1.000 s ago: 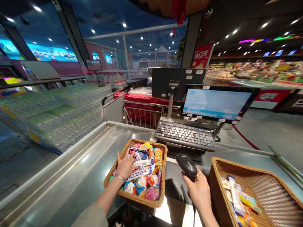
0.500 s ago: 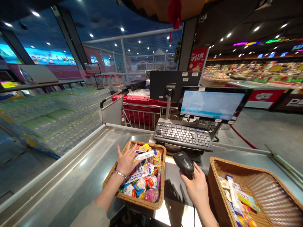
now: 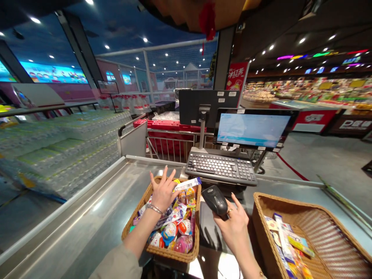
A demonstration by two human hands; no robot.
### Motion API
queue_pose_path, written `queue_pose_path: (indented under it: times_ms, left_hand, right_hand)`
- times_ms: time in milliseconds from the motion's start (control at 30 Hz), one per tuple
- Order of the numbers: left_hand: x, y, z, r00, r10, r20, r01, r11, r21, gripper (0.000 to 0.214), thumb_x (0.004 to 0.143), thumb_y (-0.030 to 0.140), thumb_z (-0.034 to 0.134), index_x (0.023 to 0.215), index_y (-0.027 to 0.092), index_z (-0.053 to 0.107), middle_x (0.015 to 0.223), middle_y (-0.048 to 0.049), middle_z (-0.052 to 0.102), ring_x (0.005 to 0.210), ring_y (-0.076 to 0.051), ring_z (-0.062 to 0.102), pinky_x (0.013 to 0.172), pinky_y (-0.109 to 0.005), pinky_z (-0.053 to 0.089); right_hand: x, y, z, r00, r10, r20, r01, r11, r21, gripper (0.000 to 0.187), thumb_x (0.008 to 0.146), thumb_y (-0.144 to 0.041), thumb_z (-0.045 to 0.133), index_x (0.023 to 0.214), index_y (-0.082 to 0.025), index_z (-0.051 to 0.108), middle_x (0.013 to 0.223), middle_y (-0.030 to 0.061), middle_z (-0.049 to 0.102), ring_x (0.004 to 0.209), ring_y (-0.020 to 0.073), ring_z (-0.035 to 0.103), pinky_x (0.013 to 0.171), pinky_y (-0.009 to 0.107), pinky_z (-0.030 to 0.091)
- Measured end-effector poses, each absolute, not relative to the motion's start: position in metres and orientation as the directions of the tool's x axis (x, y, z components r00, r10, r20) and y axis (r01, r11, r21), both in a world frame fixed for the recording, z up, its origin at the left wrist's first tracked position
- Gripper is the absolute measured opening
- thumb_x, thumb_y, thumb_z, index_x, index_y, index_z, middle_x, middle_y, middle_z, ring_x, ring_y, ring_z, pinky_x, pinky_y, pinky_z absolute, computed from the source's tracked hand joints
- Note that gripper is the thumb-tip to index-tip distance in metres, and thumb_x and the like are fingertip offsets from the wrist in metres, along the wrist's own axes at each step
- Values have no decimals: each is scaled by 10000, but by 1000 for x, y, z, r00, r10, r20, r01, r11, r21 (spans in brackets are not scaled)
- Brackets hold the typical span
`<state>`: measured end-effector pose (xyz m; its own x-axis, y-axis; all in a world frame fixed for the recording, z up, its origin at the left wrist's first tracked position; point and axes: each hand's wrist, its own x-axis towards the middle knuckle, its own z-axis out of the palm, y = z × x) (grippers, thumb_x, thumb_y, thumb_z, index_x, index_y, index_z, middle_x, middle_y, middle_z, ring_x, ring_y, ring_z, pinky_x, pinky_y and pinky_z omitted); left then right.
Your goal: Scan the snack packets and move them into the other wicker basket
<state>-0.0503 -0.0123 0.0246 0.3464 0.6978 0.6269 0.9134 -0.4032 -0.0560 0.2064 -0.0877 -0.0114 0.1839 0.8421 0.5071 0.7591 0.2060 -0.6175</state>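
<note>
My left hand (image 3: pixel 162 191) hovers over a wicker basket (image 3: pixel 162 252) full of colourful sweets and toy eggs. It pinches one end of a long white candy pack (image 3: pixel 188 183), lifted above the pile, with the other fingers spread. My right hand (image 3: pixel 234 224) grips a black barcode scanner (image 3: pixel 215 199), whose head points left toward the pack. A bracelet sits on the left wrist and a ring on a right finger.
A second wicker basket (image 3: pixel 316 221) at right holds a few packs (image 3: pixel 286 242). Behind stand a keyboard (image 3: pixel 221 167), a lit touchscreen (image 3: pixel 252 130) and a customer display (image 3: pixel 207 104). The steel counter (image 3: pixel 95 217) runs left. Stacked water bottles (image 3: pixel 58 151) lie beyond.
My left hand picked the long white pack out of the basket and raised it. The scanner hand moved left and up toward it.
</note>
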Motion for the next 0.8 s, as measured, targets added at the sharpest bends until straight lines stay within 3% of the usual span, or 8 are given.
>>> queue_pose_path:
  times_ms: [400, 800]
  left_hand:
    - [-32, -5, 21, 370, 660, 654, 900, -429, -76, 148, 825, 380, 685, 834, 235, 656, 1425, -48, 538, 1420, -378, 322, 1088, -764, -91]
    - [-24, 0, 22, 372, 652, 661, 889, -456, -50, 136, 851, 358, 633, 831, 229, 673, 1400, -90, 558, 1417, -392, 322, 1070, -786, -81]
  right_hand:
    - [204, -90, -6, 161, 868, 469, 783, 177, -596, 227, 691, -260, 627, 891, -289, 728, 1234, 0, 669, 1345, 347, 406, 1047, 609, 301]
    - [207, -89, -5, 159, 881, 445, 767, 174, -618, 203, 672, -243, 602, 833, -270, 724, 1216, 10, 680, 1349, 351, 395, 1059, 599, 272]
